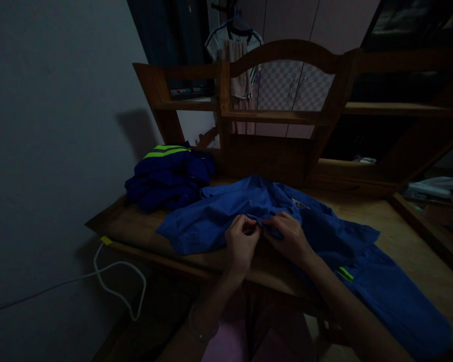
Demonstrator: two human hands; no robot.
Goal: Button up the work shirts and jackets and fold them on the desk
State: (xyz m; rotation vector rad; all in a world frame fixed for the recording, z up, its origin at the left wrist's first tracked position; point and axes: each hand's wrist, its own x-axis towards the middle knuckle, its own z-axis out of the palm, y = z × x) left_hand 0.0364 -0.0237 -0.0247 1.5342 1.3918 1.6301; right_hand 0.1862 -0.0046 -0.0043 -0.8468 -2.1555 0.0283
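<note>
A blue work shirt (211,216) with neon-green stripes lies spread across the wooden desk (407,236). My left hand (241,241) and my right hand (289,236) meet at the shirt's front edge near the desk's front. Both hands pinch the blue fabric between thumb and fingers, close together. What sits between the fingertips besides the cloth is too dark to make out.
A folded stack of dark blue clothes (169,176) with green stripes sits at the desk's back left. A wooden shelf hutch (283,115) rises behind the desk. A white cable (113,281) hangs off the left edge. Clothes on a hanger (237,55) hang behind.
</note>
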